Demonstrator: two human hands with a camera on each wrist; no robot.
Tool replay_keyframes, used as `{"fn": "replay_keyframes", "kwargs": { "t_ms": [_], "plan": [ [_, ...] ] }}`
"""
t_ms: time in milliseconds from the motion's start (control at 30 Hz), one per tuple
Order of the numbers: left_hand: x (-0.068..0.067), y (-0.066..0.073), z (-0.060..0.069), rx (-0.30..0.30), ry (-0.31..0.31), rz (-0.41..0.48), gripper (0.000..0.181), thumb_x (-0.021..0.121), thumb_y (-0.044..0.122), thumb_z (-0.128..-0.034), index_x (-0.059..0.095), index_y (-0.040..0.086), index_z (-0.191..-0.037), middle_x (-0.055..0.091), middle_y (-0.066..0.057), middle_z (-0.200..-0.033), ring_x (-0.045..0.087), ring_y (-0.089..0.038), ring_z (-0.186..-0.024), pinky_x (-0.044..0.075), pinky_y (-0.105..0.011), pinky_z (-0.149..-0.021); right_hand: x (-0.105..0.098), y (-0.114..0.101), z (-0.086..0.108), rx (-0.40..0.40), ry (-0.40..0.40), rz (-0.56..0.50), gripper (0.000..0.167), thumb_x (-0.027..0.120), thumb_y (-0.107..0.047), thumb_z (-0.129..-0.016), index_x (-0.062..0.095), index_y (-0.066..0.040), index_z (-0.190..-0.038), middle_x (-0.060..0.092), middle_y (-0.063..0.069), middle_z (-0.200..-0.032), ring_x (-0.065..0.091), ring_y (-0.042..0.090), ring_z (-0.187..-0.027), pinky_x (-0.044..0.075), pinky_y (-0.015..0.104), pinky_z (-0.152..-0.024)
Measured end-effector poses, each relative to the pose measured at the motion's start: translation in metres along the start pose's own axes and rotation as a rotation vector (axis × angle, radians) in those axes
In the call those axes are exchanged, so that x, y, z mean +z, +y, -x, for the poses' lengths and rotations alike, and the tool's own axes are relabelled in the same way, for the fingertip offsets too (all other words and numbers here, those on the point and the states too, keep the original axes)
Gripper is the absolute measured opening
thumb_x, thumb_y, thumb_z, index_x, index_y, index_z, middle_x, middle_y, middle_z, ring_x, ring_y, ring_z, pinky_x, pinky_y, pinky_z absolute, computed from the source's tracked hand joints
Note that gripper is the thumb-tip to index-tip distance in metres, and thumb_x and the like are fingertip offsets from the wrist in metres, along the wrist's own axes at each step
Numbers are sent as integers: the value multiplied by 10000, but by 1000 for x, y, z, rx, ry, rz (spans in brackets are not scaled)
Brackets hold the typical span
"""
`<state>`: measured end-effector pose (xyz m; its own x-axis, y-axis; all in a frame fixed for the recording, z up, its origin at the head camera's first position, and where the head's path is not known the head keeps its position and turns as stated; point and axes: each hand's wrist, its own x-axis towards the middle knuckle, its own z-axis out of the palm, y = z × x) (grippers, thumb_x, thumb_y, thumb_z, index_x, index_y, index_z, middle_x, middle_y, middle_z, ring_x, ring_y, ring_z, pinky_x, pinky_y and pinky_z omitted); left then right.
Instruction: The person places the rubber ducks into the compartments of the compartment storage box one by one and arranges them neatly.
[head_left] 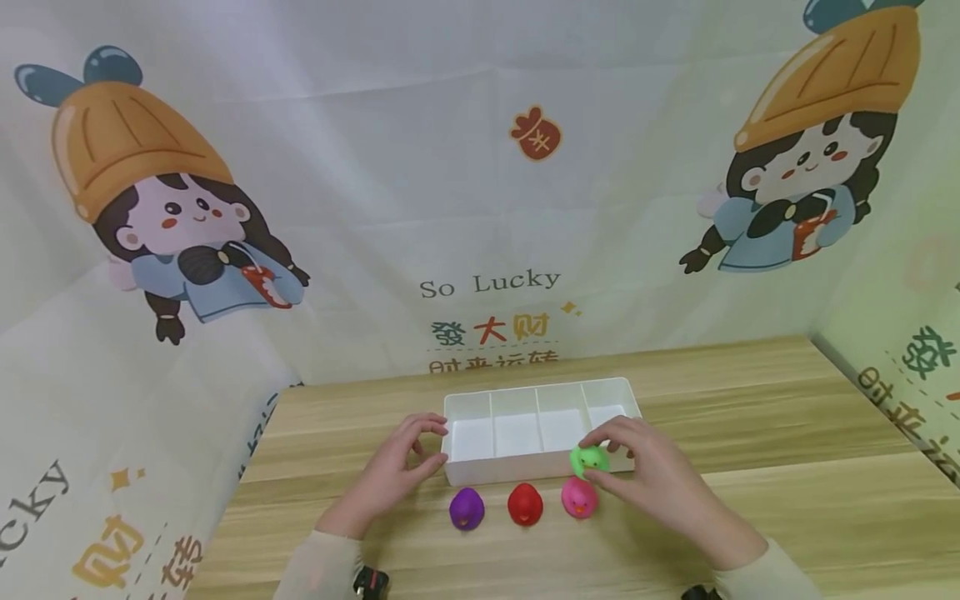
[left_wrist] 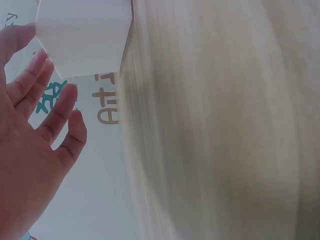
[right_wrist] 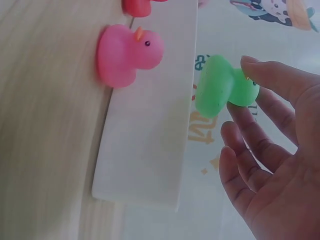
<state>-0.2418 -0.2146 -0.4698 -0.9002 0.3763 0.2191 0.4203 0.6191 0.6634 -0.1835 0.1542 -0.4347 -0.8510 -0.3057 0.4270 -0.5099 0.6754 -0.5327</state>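
A white four-compartment box (head_left: 480, 472) stands on the table. At its left end is my left hand (head_left: 393, 467), thumb and fingertips against the end wall, fingers loosely bent; the left wrist view shows this hand (left_wrist: 37, 130) by the box (left_wrist: 85, 37). My right hand (head_left: 648, 467) pinches a green rubber duck (head_left: 591, 458) by its head between thumb and fingers, above the front wall near the right-hand compartments. In the right wrist view the duck (right_wrist: 217, 87) is raised clear of the table. Before the box sit rubber ducks: purple (head_left: 467, 510), red (head_left: 525, 505) and pink (head_left: 580, 498).
The wooden table (head_left: 337, 417) extends to both sides of the box. Behind it hangs a pale printed cloth (head_left: 375, 167), which also covers the sides. A dark wrist strap (head_left: 371, 582) shows below the left sleeve (head_left: 322, 567).
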Motion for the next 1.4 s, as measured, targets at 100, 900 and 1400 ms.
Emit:
{"fn": "replay_keyframes", "kwargs": {
  "t_ms": [100,900,1400],
  "plan": [
    [0,1,-1,1,5,-3,323,744,135,-936,633,97,-1237,571,-78,-1457,601,-261,-1043,529,-411,-909,2,-3,-6,-10,1,10,306,907,-211,-789,736,-273,-1035,704,-171,-1010,620,130,-890,539,287,-753],
    [2,0,0,20,46,-27,327,763,140,-916,652,120,-1223,601,-54,-1432,550,-315,-1206,498,-449,-968,24,-15,-28,-33,1,-1,306,902,-198,-790,734,-225,-1044,704,-124,-1034,644,153,-938,556,319,-835],
    [0,3,-1,23,37,-29,332,777,132,-897,661,108,-1208,616,-62,-1412,550,-303,-1141,494,-453,-946,34,-23,-39,-61,-36,28,293,895,-203,-801,734,-200,-1046,713,-82,-1038,658,188,-951,559,342,-851]
  ]
}}
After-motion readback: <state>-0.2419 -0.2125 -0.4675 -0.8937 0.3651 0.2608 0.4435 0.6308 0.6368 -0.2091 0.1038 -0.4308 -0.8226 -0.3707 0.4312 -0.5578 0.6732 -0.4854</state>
